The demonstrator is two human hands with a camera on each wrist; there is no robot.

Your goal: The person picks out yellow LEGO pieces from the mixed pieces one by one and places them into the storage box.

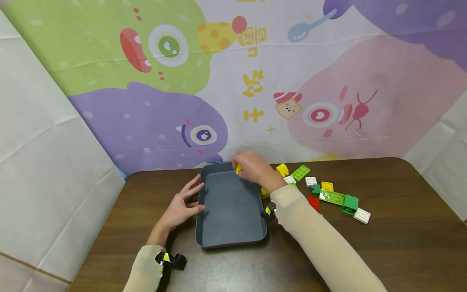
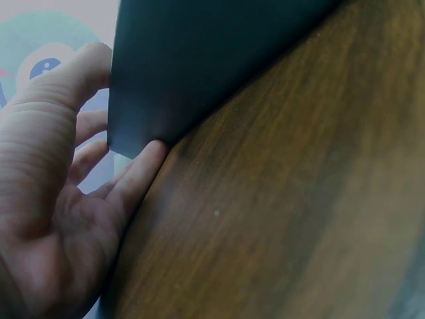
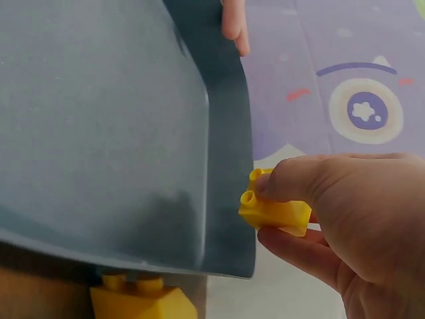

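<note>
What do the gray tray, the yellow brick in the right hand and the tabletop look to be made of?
Gray tray: probably molded plastic, matte, with rounded corners and a smooth, even surface. Yellow brick: glossy hard plastic with molded studs, pinched in the right hand. Tabletop: dark wood or wood-look laminate, with visible grain and a slight sheen; which one cannot be told.

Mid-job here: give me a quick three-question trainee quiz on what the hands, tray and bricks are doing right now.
1. True or false: the right hand pinches a yellow brick at the far rim of the grey tray.
2. What does the left hand touch?
3. On which side of the tray do the loose bricks lie: A left, B right?

Key: 1 true; 2 the tray's left wall; 3 B.
</note>
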